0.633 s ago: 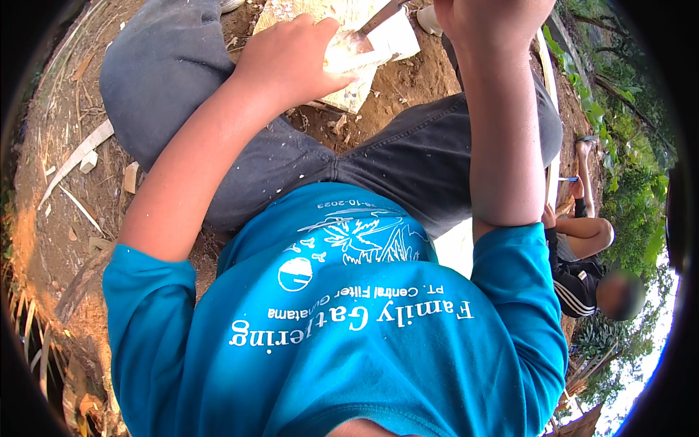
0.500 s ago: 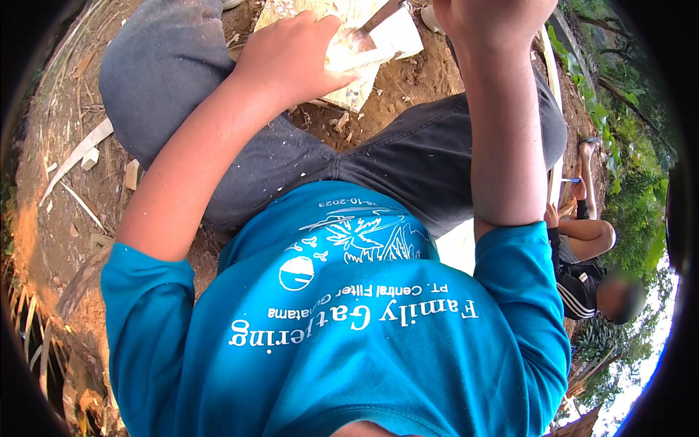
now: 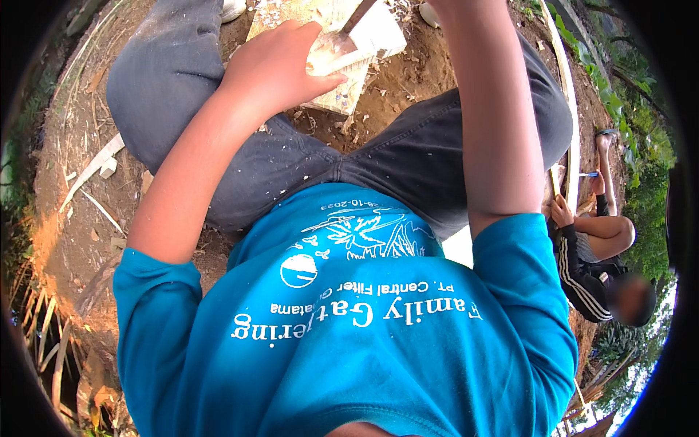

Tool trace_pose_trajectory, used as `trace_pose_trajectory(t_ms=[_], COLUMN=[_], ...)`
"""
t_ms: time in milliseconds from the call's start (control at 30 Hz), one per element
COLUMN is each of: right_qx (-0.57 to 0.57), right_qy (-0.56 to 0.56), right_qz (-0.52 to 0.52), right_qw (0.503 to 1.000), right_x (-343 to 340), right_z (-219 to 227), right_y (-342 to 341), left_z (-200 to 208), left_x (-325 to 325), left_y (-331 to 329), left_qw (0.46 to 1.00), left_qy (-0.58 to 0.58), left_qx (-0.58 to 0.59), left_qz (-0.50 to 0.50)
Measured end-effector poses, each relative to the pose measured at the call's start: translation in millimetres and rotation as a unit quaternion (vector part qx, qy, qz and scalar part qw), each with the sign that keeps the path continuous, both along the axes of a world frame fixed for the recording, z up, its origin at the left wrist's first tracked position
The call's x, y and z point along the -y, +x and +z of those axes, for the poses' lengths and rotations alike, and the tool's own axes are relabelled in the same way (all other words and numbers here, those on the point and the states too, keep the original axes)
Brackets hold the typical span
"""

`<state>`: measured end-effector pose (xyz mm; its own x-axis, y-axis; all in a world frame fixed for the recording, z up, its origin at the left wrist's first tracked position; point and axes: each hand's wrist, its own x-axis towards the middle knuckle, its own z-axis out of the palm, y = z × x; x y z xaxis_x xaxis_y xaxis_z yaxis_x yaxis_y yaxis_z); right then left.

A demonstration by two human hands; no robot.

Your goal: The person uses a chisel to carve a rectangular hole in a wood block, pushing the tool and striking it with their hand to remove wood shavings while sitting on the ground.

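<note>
"What's down there?"
"Dark-trousered legs (image 3: 284, 160), spread wide; the right forearm (image 3: 491, 124) runs past the top edge, so I cannot tell the right hand's fingers; a plank (image 3: 338, 98) between the legs; the left hand (image 3: 269, 69), fingers gripping a pale wood piece (image 3: 349, 55) on that plank; a blade (image 3: 358, 16) slanting down to it."
"And the risk?"
"A glancing blade or loose hold could cut the left thumb (image 3: 328, 82); the plank's near edge sits close by; open soil (image 3: 400, 84) lies rightward."
</note>
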<state>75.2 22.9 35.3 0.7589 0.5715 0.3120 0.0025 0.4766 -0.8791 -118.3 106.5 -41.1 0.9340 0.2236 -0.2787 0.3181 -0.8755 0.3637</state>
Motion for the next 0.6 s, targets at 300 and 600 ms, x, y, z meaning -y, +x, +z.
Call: trace_pose_trajectory(t_ms=[300,600], right_qx=[-0.090,-0.242], right_qy=[-0.029,-0.018], right_qz=[-0.028,-0.024], right_qw=[0.995,0.970], right_x=[-19,-3], right_z=[-12,-43], right_y=[12,19], left_z=[5,13], left_x=[-1,4], left_y=[1,5], left_qw=[1.000,0.998], left_qy=[0.002,0.021], left_qx=[-0.006,-0.062], left_qz=[-0.003,0.016])
